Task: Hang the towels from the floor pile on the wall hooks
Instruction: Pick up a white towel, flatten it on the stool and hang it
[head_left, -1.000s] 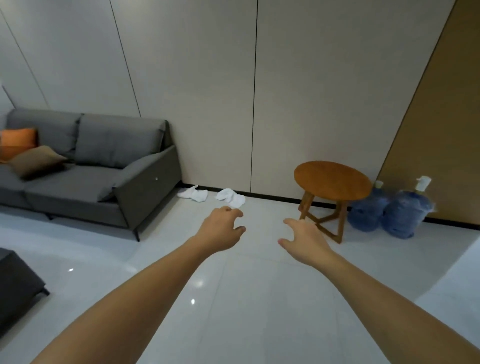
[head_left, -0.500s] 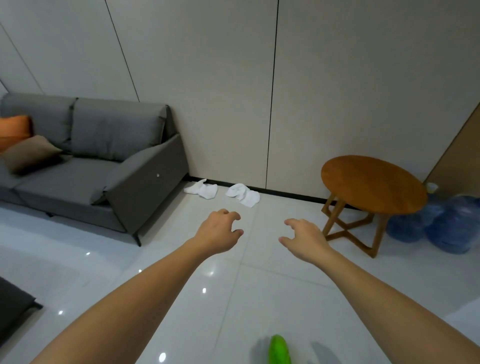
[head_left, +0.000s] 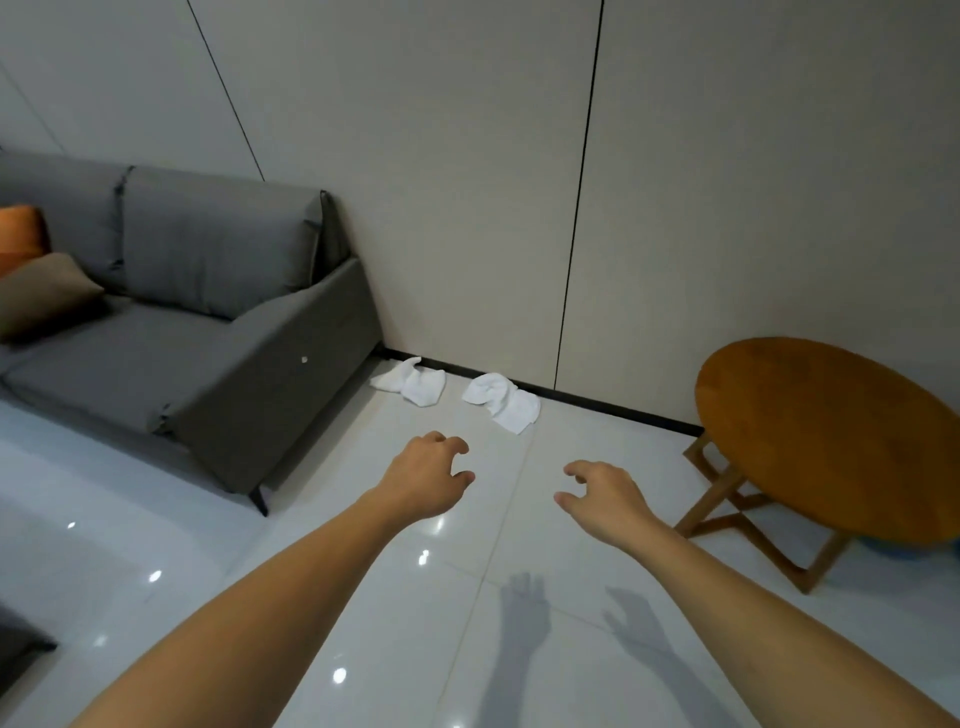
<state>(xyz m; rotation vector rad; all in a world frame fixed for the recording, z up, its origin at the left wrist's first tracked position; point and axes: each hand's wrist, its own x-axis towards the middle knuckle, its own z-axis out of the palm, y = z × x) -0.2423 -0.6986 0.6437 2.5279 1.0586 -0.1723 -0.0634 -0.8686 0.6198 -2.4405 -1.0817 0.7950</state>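
Two crumpled white towels lie on the glossy floor against the wall's dark baseboard: the left towel (head_left: 410, 384) beside the sofa's corner, the right towel (head_left: 503, 400) a little further right. My left hand (head_left: 428, 475) and my right hand (head_left: 602, 496) are stretched out in front of me above the floor, short of the towels, fingers loosely curled and holding nothing. No wall hooks show in this view.
A grey sofa (head_left: 197, 332) with orange and brown cushions stands at the left, its arm close to the left towel. A round wooden side table (head_left: 831, 436) stands at the right. Pale wall panels (head_left: 467, 182) rise behind. White tiled floor lies between.
The view has moved closer to the wall and the towels, which now look larger. The side table has shifted right and the water bottles have left the view. Both hands stay empty.
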